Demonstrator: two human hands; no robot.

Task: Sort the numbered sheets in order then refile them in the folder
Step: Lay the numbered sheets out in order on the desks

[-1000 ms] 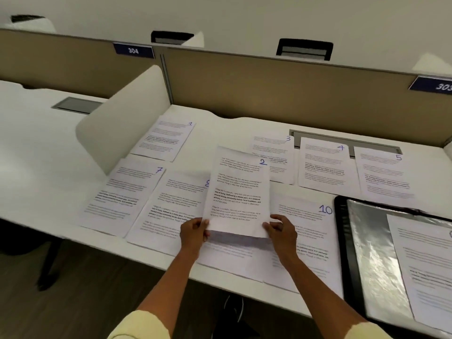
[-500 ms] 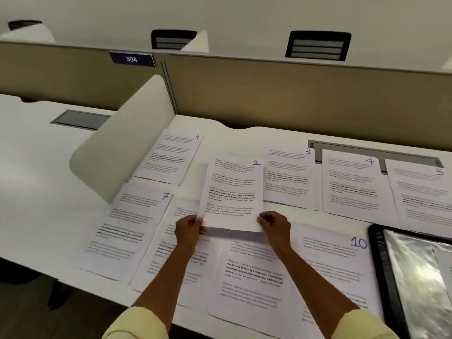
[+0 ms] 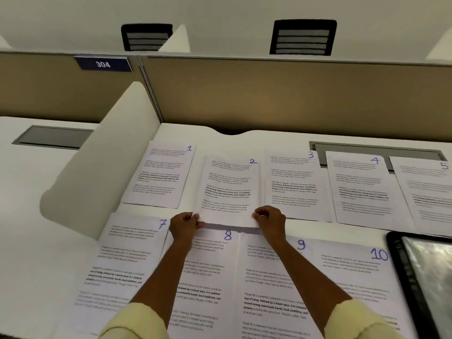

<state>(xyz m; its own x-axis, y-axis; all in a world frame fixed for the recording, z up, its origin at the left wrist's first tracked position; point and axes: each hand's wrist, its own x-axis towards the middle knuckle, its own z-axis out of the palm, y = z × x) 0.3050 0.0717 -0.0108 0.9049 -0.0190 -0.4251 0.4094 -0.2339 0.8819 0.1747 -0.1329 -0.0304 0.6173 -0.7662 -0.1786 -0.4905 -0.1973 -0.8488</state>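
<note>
White desk [image 3: 220,138] beneath: left hand [image 3: 184,225] and right hand [image 3: 270,220], apart, each pinch a near corner of sheet 2 [image 3: 230,189], squaring it into the gap beyond them between sheet 1 [image 3: 159,173] and sheet 3 [image 3: 293,182]; folder [image 3: 401,277] lies well to the right.

Folder [image 3: 401,277] & sheet 5 [image 3: 425,192] cut off at right edge; body text too blurred to read.

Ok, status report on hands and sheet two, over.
Both hands, left and right, pinch sheet 2 by its near corners. Sheet sits between sheet 1 and sheet 3. Nothing in the way.
</note>
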